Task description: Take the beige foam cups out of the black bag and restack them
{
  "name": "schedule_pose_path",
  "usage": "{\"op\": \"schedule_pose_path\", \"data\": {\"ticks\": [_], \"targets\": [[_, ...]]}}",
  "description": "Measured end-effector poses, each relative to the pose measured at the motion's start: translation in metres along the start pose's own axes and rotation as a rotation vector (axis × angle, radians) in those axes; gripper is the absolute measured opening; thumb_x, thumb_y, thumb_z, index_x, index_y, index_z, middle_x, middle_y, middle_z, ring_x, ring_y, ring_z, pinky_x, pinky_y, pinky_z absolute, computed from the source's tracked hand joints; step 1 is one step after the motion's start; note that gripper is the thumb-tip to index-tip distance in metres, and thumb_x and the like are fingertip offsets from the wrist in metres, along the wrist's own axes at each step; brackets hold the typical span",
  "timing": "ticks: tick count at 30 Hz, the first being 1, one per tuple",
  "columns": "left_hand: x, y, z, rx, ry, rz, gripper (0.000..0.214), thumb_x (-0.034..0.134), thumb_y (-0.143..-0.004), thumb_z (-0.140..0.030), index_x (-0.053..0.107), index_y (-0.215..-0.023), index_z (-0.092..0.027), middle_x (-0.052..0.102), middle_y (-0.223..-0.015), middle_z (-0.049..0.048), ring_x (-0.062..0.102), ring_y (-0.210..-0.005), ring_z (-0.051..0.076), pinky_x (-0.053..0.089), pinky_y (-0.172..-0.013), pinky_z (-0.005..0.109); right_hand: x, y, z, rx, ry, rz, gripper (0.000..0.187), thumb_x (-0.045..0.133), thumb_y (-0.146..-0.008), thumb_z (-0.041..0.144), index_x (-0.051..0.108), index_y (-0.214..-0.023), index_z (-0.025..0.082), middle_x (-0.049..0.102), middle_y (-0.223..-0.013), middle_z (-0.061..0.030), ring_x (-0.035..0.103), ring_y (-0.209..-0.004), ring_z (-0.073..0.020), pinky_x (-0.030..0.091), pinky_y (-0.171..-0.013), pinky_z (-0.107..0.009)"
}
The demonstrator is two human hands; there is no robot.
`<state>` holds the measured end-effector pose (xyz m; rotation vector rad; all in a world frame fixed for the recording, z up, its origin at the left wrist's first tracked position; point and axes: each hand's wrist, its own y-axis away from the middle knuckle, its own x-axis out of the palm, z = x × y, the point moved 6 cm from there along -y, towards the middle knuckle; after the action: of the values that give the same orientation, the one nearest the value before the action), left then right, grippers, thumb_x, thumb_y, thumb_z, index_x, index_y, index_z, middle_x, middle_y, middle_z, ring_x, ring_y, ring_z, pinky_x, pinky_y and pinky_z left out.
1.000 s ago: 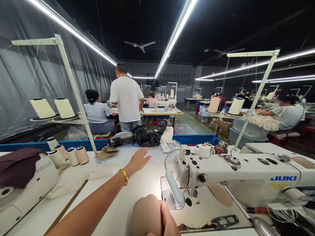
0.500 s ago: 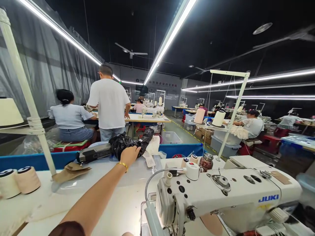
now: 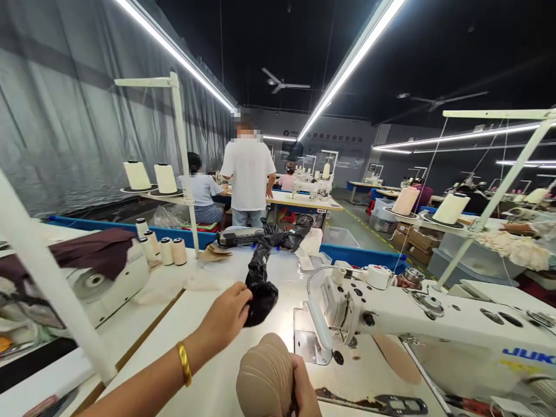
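My left hand [image 3: 228, 315], with a gold bracelet on the wrist, is closed on the near end of a black plastic bag [image 3: 263, 298]. The bag stretches away from me over the white table [image 3: 191, 336]. In my right hand [image 3: 304, 385], low in the view, is a stack of beige moulded bra cups [image 3: 264, 376], nested one inside another. Part of that hand is hidden behind the stack. Just right of it stands a white sewing machine [image 3: 403, 313] with its lamp shining on the table.
Thread cones [image 3: 174, 252] stand on the left of the table, near a brown paper piece [image 3: 215, 252]. A grey-black device [image 3: 241, 236] lies at the far edge by a blue cloth trough [image 3: 365, 259]. Thread stands rise on both sides. A person in a white shirt [image 3: 248, 174] stands ahead.
My left hand has drawn the black bag's end nearer, stretching it across the table. My right hand with the bra cups has come into view. The camera has turned left.
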<state>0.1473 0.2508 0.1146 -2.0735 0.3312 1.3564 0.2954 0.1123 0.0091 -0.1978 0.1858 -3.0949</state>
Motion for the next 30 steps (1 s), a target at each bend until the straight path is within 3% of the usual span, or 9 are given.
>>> {"op": "schedule_pose_path", "data": {"ticks": [4, 7, 12, 15, 17, 19, 22, 24, 30], "targets": [[0.006, 0.05, -0.019, 0.059, 0.063, -0.019, 0.021, 0.048, -0.095, -0.012, 0.066, -0.099, -0.021, 0.07, -0.106, 0.0074, 0.069, -0.095, 0.022, 0.058, -0.084, 0.035, 0.025, 0.005, 0.015, -0.009, -0.094, 0.146, 0.094, 0.084, -0.058, 0.074, 0.05, -0.13, 0.025, 0.067, -0.114, -0.0096, 0.063, -0.1, -0.0301, 0.051, -0.08, -0.037], [-0.001, 0.072, -0.032, 0.111, 0.163, -0.094, 0.022, 0.051, -0.095, -0.011, 0.066, -0.105, -0.024, 0.073, -0.108, 0.0039, 0.071, -0.097, 0.018, 0.06, -0.082, 0.03, 0.028, 0.004, 0.019, -0.01, -0.159, 0.256, 0.096, 0.082, -0.063, 0.074, 0.046, -0.138, 0.025, 0.065, -0.125, -0.0121, 0.062, -0.11, -0.0335, 0.051, -0.09, -0.042], [-0.016, 0.098, -0.04, 0.208, 0.269, -0.368, 0.027, 0.046, -0.101, -0.013, 0.061, -0.115, -0.029, 0.076, -0.104, 0.0004, 0.075, -0.095, 0.014, 0.063, -0.083, 0.023, 0.005, 0.001, 0.014, -0.003, -0.131, 0.082, 0.1, 0.081, -0.066, 0.076, 0.04, -0.141, 0.023, 0.061, -0.131, -0.0148, 0.06, -0.12, -0.0343, 0.047, -0.102, -0.045], [-0.015, 0.108, -0.038, 0.176, 0.251, -0.487, 0.027, 0.049, -0.102, -0.019, 0.056, -0.127, -0.027, 0.078, -0.105, 0.0027, 0.078, -0.093, 0.015, 0.065, -0.081, 0.022, 0.001, 0.001, 0.021, -0.011, -0.168, 0.032, 0.113, 0.083, -0.069, 0.072, 0.021, -0.151, 0.025, 0.06, -0.135, -0.0174, 0.064, -0.115, -0.0341, 0.049, -0.101, -0.048], [-0.014, 0.111, -0.037, 0.149, 0.248, -0.504, 0.034, 0.049, -0.102, -0.019, 0.053, -0.135, -0.026, 0.078, -0.11, 0.0044, 0.078, -0.097, 0.016, 0.064, -0.085, 0.022, 0.0, -0.001, 0.028, -0.01, -0.201, 0.038, 0.125, 0.085, -0.07, 0.067, 0.004, -0.158, 0.027, 0.059, -0.139, -0.0182, 0.064, -0.119, -0.0344, 0.047, -0.105, -0.051], [-0.015, 0.111, -0.039, 0.162, 0.267, -0.462, 0.039, 0.047, -0.102, -0.017, 0.052, -0.139, -0.028, 0.078, -0.113, 0.0039, 0.078, -0.101, 0.015, 0.063, -0.088, 0.021, 0.002, -0.003, 0.035, 0.033, -0.239, 0.12, 0.128, 0.089, -0.068, 0.061, 0.008, -0.16, 0.027, 0.058, -0.142, -0.017, 0.061, -0.126, -0.0344, 0.043, -0.111, -0.051], [-0.021, 0.111, -0.043, 0.204, 0.318, -0.399, 0.038, 0.046, -0.103, -0.015, 0.057, -0.136, -0.03, 0.078, -0.11, 0.0015, 0.076, -0.1, 0.013, 0.063, -0.087, 0.019, 0.006, -0.007, 0.041, 0.114, -0.282, 0.289, 0.104, 0.091, -0.063, 0.054, 0.039, -0.148, 0.024, 0.06, -0.139, -0.0135, 0.058, -0.129, -0.034, 0.046, -0.107, -0.045], [-0.027, 0.112, -0.044, 0.217, 0.326, -0.42, 0.037, 0.048, -0.102, -0.014, 0.06, -0.133, -0.029, 0.077, -0.109, 0.0018, 0.075, -0.1, 0.013, 0.062, -0.087, 0.02, 0.005, -0.011, 0.044, 0.129, -0.264, 0.299, 0.087, 0.089, -0.064, 0.05, 0.049, -0.136, 0.022, 0.064, -0.132, -0.0114, 0.061, -0.122, -0.0327, 0.049, -0.098, -0.041], [-0.033, 0.126, -0.048, 0.29, 0.212, -0.643, 0.035, 0.052, -0.097, -0.002, 0.065, -0.126, -0.017, 0.075, -0.104, 0.0067, 0.071, -0.098, 0.015, 0.062, -0.087, 0.023, 0.007, -0.014, 0.048, 0.11, 0.164, 0.016, 0.047, 0.067, -0.069, 0.026, 0.055, -0.114, 0.021, 0.067, -0.097, -0.0017, 0.064, -0.091, -0.0238, 0.051, -0.079, -0.034]]}}
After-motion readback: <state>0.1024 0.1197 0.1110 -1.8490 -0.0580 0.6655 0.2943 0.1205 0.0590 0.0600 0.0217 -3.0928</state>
